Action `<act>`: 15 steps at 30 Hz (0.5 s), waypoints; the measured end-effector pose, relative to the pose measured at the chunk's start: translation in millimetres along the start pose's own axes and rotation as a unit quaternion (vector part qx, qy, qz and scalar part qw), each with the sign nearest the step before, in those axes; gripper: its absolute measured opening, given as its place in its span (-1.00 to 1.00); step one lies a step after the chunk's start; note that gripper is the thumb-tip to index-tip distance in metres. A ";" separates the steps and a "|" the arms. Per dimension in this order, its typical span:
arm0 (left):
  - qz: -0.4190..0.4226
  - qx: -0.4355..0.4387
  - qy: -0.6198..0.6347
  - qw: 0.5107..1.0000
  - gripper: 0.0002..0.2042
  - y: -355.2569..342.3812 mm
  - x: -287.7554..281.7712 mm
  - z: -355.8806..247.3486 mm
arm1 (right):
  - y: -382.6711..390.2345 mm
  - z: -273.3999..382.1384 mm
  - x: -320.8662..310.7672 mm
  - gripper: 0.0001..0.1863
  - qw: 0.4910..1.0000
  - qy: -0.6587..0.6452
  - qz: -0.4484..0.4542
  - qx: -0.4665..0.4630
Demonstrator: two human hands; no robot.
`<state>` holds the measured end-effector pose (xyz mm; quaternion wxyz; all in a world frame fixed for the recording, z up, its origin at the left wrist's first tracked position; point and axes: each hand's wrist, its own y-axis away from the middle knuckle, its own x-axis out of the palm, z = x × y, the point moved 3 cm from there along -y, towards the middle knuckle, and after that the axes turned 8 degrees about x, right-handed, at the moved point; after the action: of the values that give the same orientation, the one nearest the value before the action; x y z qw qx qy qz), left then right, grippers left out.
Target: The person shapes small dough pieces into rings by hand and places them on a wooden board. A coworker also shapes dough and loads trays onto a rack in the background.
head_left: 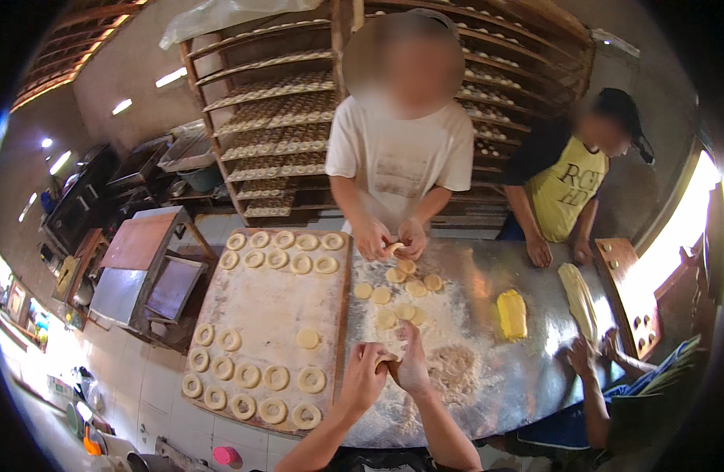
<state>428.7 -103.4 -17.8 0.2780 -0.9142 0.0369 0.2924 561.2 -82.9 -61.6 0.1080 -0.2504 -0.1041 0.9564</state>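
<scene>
My left hand and my right hand are raised together over the floury steel table, both closed on a piece of dough, much of it hidden by my fingers. Several flat dough discs lie just beyond them, near a patch of loose flour. Left of my hands, a wooden board holds rows of dough rings along its far and near ends, with one disc among them.
A co-worker in white holds dough opposite me. Another in yellow stands right; a third person's hands touch a long dough strip. A yellow block lies on the table. Behind are loaded racks; a metal cart stands left.
</scene>
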 end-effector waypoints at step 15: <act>-0.116 -0.207 0.363 0.901 -0.70 58.6 -81.6 82.0 | 37.9 89.7 87.8 -0.47 0.964 -0.148 0.214 0.048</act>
<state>305.7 -117.1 -56.3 0.0819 -0.9918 -0.0326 -0.0931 435.6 -109.5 -34.8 -0.1037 -0.1173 -0.0167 0.9875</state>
